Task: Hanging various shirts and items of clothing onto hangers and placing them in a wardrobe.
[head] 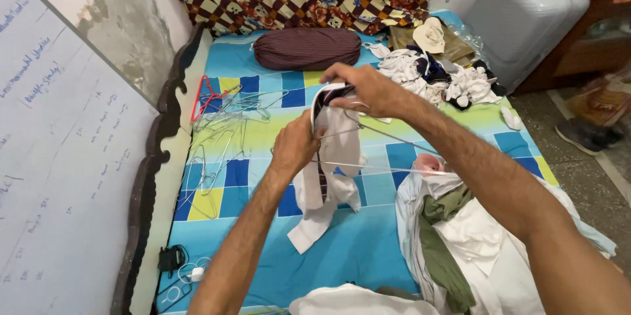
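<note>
Leaning along the bed's left edge is a white board (pixel 59 157) with handwriting, and beside it runs the dark carved wooden bed frame (pixel 154 157). A black charger with a white cable (pixel 176 264) is lying at the bed's near left corner. On the blue, yellow and green checked bedsheet (pixel 368 249), toward the left edge, a heap of thin silver wire hangers (pixel 227 137) is sprawling, with one red wire hanger (pixel 205 99) sitting at its far end. A maroon striped bolster pillow (pixel 306 48) is lying across the far edge.

Over the middle of the bed, the left hand (pixel 294 146) is pinching closed on the collar area of a white shirt with dark trim (pixel 328 177), which is hanging down toward the sheet. The right hand (pixel 365 88) is gripping the top of the same shirt together with a thin metal wire hanger (pixel 388 151), whose wire is stretching out to the right.

Toward the near right corner a pile of white and olive-green clothes (pixel 460 236) is resting. At the far right corner a jumble of white and dark garments (pixel 437 78) is lying, and beyond the bed's edge a pale grey hard suitcase (pixel 526 13) is standing.
</note>
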